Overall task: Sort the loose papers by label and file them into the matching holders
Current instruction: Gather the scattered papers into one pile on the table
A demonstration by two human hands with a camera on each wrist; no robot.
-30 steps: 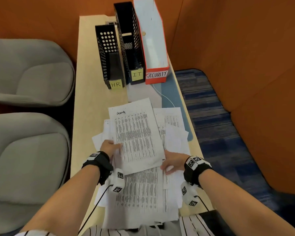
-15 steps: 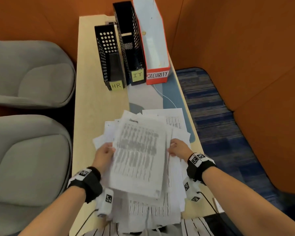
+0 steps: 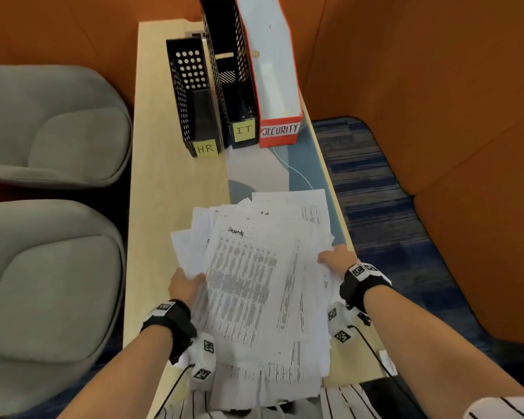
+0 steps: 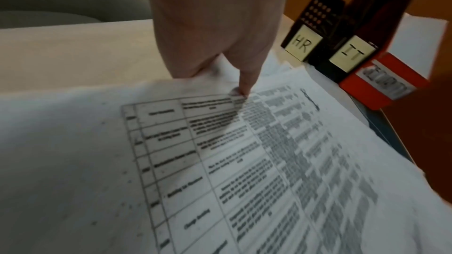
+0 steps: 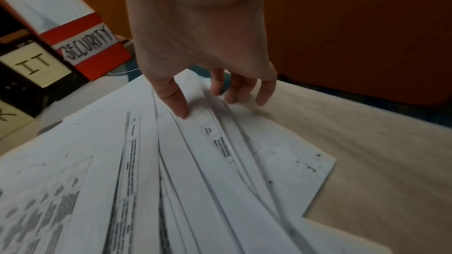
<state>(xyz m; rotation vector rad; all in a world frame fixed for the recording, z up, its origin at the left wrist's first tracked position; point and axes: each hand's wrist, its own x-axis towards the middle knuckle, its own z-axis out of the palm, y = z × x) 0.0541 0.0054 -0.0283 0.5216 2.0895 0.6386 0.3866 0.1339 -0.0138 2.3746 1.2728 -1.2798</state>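
A messy stack of printed papers is raised a little above the desk, held between my two hands. The top sheet bears a handwritten "Security". My left hand grips the stack's left edge, thumb on top and fingers hidden beneath. My right hand pinches the right edge, thumb on the sheets and fingers curled at the edge. At the far end stand three holders: black HR, black IT, and red-and-white SECURITY.
Two grey chairs line the desk's left side. A blue-grey mat with a thin white cable lies between the stack and the holders. Orange partition walls close in behind and to the right. Blue carpet lies right of the desk.
The papers lay spread flat under my hands a second ago. Both hands have since gathered them into one stack, taken its side edges and raised it.
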